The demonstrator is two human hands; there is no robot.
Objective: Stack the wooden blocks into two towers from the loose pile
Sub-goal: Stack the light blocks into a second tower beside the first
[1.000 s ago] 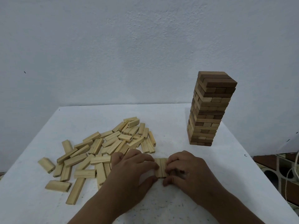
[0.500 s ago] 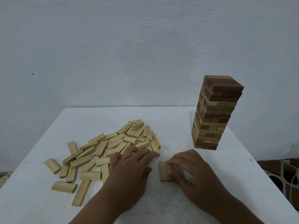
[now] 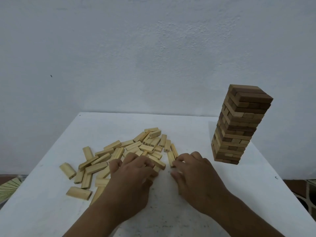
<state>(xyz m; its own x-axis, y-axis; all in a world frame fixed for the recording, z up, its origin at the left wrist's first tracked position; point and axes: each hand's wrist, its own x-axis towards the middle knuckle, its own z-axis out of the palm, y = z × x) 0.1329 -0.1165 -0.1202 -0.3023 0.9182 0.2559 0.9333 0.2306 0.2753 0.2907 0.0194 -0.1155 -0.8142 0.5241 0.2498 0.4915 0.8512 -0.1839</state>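
- Left hand point(image 3: 135, 170) curls its fingers over a pale block point(image 3: 158, 163) at the near edge of the loose pile point(image 3: 130, 151); right hand point(image 3: 193, 170) pinches the near end of another pale block point(image 3: 171, 159) with its fingertips.
- I judge this a pick-up for the second tower; none is visibly started near the hands.
- Advice: lift each block clear of its neighbours, lay three side by side well apart from the finished tower point(image 3: 239, 125) at the table's right edge, square them before crossing the next layer.
- White table point(image 3: 188, 127), speckled surface, back edge against a plain pale wall point(image 3: 153, 48).
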